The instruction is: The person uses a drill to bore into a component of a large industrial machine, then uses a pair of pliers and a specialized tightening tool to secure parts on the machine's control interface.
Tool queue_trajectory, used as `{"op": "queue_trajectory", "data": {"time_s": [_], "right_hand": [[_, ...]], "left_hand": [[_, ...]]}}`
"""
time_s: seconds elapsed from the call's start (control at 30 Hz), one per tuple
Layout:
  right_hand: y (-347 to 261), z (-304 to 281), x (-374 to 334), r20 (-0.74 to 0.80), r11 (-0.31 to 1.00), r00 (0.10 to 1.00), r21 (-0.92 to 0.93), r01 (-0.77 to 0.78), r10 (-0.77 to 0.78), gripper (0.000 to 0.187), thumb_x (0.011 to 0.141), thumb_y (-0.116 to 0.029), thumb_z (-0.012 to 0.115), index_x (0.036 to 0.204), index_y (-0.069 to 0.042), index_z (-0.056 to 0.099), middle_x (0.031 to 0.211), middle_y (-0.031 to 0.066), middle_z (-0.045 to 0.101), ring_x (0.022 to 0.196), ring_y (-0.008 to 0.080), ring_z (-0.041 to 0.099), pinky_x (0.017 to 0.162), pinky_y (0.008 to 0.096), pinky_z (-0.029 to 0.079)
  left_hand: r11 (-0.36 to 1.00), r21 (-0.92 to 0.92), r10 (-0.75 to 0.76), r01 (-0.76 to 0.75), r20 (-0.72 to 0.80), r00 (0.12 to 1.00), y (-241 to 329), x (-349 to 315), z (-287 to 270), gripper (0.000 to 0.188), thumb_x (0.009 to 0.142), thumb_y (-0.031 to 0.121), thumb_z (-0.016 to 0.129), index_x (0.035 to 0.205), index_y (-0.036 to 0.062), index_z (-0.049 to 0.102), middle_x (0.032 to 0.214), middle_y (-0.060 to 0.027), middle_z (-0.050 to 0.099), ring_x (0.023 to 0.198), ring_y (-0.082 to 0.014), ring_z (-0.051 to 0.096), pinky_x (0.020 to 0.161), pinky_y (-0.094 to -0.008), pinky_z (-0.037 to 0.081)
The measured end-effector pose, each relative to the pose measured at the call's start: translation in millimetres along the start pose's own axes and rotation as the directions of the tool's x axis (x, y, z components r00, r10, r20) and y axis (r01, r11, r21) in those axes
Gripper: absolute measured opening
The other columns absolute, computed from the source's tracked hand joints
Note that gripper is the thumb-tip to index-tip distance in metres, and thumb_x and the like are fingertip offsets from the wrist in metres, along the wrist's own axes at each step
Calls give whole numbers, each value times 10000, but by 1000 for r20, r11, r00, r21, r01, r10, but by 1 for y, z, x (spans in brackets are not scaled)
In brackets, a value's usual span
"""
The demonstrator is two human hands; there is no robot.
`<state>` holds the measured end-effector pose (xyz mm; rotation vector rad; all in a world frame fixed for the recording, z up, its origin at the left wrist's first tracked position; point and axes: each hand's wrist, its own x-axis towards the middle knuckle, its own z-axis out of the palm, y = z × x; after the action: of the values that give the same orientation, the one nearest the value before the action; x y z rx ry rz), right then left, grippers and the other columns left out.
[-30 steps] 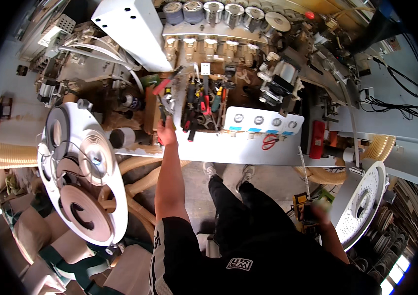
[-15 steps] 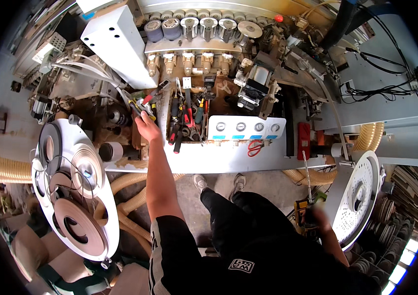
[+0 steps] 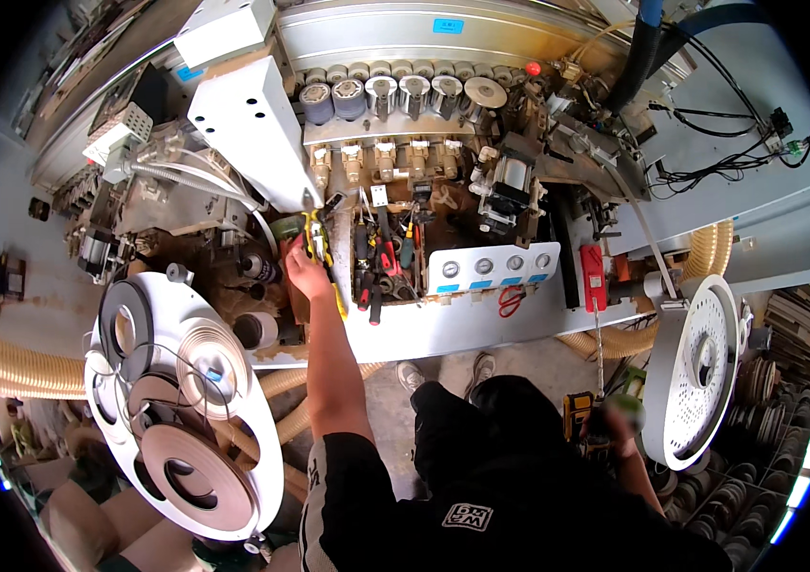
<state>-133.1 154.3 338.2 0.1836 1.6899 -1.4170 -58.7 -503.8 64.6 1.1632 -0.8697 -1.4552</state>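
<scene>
Yellow-handled pliers (image 3: 315,234), as they appear to be, stand out in the grasp of a worker's left hand (image 3: 304,272) above the near side of a cluttered machine bench. They sit just left of the open bay of screwdrivers and other hand tools (image 3: 386,257), below the foot of a white column (image 3: 257,133). The fingers wrap around the tool, though their far side is hidden and it cannot be told whether they hold a second piece as well.

The right hand (image 3: 620,437), low on the far side of the body, seems clasped about a yellow-and-black power drill (image 3: 577,414); blur covers part of that grip. The drill's long bit (image 3: 599,353) points away from the worker, its tip showing against a red case (image 3: 595,272), with contact impossible to judge.

Good handling here would mean a palm set well back on the handles, fingers clear of the metal end, and a wrist lifted enough to miss the column's lower edge. The drill is best held steady, finger off its trigger, bit turned from the legs and from the white gauge panel (image 3: 493,267), where red scissors (image 3: 511,302) lie just below.
</scene>
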Motion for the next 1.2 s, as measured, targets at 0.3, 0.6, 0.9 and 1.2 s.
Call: {"op": "queue_trajectory", "data": {"time_s": [0.3,0.6,0.9,1.2], "right_hand": [[-10,26,-3,-4,999,1000,32,-31,31,656,906,-607,619,1089,21,668,910,136,720,830,247,707,755,356,567],[-47,25,3,-18,999,999,20,29,-29,664,895,-600,649,1076,39,661,897,150,718,816,252,707,741,363,574],[-52,19,28,18,1000,1000,-22,-2,3,673,903,-622,623,1091,23,663,901,139,720,825,235,698,760,343,564],[-50,32,45,105,997,992,21,-73,70,652,923,-605,604,1108,17,670,921,132,719,834,231,695,769,340,555]], "left_hand": [[904,75,-418,421,367,831,7,-51,-3,568,1021,224,658,1494,-10,447,669,3,530,496,-94,463,435,-240,378],[958,-230,-86,171,340,937,34,-137,-8,407,1060,109,534,1427,141,362,957,-42,650,774,-138,647,662,-277,508],[887,-333,-117,320,508,854,43,-90,-30,393,1078,86,505,1465,88,440,970,-58,626,838,-165,622,826,-347,560],[867,259,-499,426,424,756,-33,-172,-62,628,1009,61,539,1577,-3,281,870,-86,625,728,-182,658,716,-340,613]]}}
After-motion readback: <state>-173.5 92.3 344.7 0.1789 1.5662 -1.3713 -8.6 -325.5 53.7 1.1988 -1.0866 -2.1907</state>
